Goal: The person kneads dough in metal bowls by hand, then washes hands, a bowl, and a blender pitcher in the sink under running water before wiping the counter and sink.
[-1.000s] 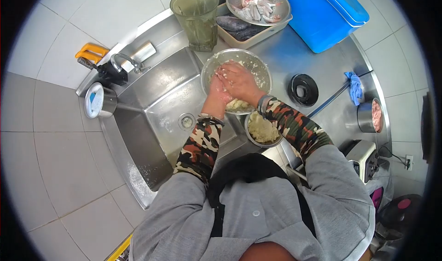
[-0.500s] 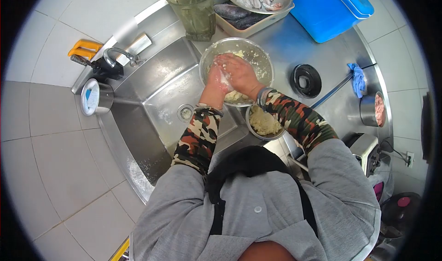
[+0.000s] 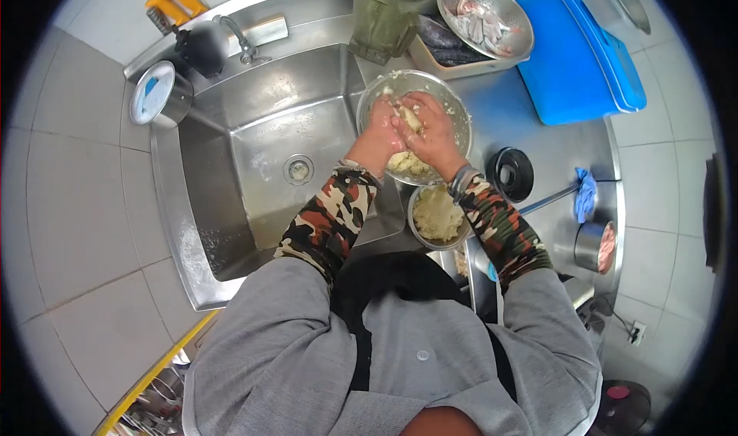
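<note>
Over a steel bowl, my left hand and my right hand come together, fingers curled. Between them they hold a lump of pale mash, partly covered by the fingers. Below the hands, more crumbly mash lies in the bowl, and bits cling to its inner wall. Just nearer to me stands a smaller bowl of mash, filled with the same pale stuff.
A steel sink with a faucet is on the left. Behind the bowl stand a cloudy pitcher, a tray of dark fish and a colander with fish pieces. To the right are a blue cooler and a black ring-shaped lid.
My hands were pressed together, one over the other; now they are parted a little and the pale lump shows between them. The whole view has shifted as my head moved.
</note>
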`<state>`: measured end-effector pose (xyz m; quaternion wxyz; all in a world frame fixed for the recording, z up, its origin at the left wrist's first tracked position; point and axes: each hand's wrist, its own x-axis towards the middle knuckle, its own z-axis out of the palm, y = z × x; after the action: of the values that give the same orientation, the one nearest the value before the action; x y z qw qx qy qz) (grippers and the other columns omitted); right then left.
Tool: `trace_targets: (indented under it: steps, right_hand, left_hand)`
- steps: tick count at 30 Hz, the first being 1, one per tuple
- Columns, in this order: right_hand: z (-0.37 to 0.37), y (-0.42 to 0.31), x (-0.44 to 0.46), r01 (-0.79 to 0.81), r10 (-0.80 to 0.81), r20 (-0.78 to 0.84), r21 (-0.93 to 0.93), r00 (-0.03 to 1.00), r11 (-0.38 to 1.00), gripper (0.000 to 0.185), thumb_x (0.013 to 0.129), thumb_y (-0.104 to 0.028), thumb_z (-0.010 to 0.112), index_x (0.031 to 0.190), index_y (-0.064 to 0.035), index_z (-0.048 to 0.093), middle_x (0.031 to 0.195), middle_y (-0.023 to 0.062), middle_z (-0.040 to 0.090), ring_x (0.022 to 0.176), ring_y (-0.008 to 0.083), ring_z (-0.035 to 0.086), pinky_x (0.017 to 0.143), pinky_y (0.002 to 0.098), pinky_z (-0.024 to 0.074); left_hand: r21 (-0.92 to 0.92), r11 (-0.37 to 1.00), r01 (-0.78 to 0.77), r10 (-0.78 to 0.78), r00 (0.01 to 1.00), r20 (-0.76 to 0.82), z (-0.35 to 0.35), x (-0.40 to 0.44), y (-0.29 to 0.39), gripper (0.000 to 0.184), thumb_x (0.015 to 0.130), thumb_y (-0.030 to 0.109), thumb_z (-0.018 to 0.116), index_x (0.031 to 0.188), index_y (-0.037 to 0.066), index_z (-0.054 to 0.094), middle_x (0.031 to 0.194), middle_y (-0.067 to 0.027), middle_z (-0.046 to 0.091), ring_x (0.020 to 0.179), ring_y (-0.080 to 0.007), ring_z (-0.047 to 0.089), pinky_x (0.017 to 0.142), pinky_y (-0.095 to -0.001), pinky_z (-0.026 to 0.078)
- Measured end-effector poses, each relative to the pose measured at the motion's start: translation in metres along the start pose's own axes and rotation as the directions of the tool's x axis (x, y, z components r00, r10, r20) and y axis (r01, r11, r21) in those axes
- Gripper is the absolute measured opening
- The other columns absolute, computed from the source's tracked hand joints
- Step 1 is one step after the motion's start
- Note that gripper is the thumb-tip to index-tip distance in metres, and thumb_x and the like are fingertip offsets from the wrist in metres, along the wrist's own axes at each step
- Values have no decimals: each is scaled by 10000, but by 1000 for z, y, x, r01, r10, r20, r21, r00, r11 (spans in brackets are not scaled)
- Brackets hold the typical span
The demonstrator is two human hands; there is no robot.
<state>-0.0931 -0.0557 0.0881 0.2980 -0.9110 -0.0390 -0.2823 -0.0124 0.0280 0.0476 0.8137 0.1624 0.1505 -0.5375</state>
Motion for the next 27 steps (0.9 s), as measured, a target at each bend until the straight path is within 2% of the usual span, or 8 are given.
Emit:
trace_targets:
  steps: [1, 4, 11, 14, 17, 22, 26, 27]
  right_hand:
    - [0, 1, 0, 150, -153, -32, -65, 988, 986, 206, 811, -184, 684, 968, -53, 656, 1041, 146, 626, 966, 342, 604, 854, 420, 484]
    - [7, 6, 8, 206, -208, -5, -126, 978, 970, 134, 792, -151, 692, 861, -52, 633, 906, 115, 620, 853, 303, 603, 752, 406, 500]
    - [11, 0, 8, 195, -186, 64, -215, 981, 957, 83, 783, -119, 676, 834, -61, 648, 823, 73, 615, 784, 267, 603, 646, 365, 513]
    - [14, 14, 11, 281, -269, 80, -296, 960, 913, 51, 795, -106, 658, 827, -67, 666, 782, 53, 602, 786, 257, 607, 640, 367, 514]
    - [11, 11, 14, 377, -386, -30, -152, 922, 914, 127, 845, -97, 636, 759, -10, 604, 727, 133, 563, 709, 345, 557, 643, 426, 473]
    - [13, 1, 14, 18, -20, -40, -49, 999, 999, 144, 895, -127, 585, 849, -3, 642, 727, 167, 548, 713, 381, 536, 654, 436, 459]
    - [14, 8, 11, 37, -40, -26, -85, 999, 996, 176, 915, -151, 580, 871, 5, 649, 745, 173, 557, 736, 361, 565, 673, 423, 461]
    - [13, 5, 8, -78, 78, -28, 3, 997, 997, 182, 920, -168, 574, 886, -9, 657, 801, 170, 590, 797, 363, 581, 722, 414, 479]
  left_hand:
    - [-16, 1000, 22, -19, 987, 160, -8, 8, -1, 303, 953, 290, 376, 1053, 92, 582, 982, -98, 643, 906, -251, 647, 786, -424, 551]
    - [-48, 998, 48, -36, 974, 225, -44, 35, -6, 296, 948, 296, 385, 1015, 95, 591, 974, -103, 643, 910, -272, 641, 814, -456, 533]
    - [-156, 961, 227, -131, 875, 467, -34, 9, -8, 259, 945, 278, 418, 987, 106, 608, 1025, -123, 650, 943, -277, 629, 849, -472, 507]
    - [-83, 960, 266, -213, 892, 399, -49, 35, -12, 247, 942, 275, 434, 1003, 113, 609, 1054, -120, 651, 958, -269, 621, 851, -451, 507]
    - [-61, 968, 245, -208, 911, 356, -46, 32, -11, 251, 942, 282, 438, 1024, 119, 610, 1066, -112, 650, 989, -265, 610, 876, -446, 497]
    - [35, 989, 143, -147, 964, 220, -40, 31, -9, 261, 943, 294, 444, 1058, 130, 611, 1085, -99, 648, 1040, -258, 591, 917, -436, 479]
    - [178, 981, 78, -82, 996, 17, -36, 32, -4, 272, 944, 303, 448, 1086, 139, 612, 1100, -89, 647, 1080, -252, 576, 949, -429, 465]
    - [201, 977, 70, -64, 997, -34, -32, 31, 0, 275, 944, 305, 449, 1093, 141, 613, 1104, -86, 646, 1090, -251, 573, 958, -427, 462]
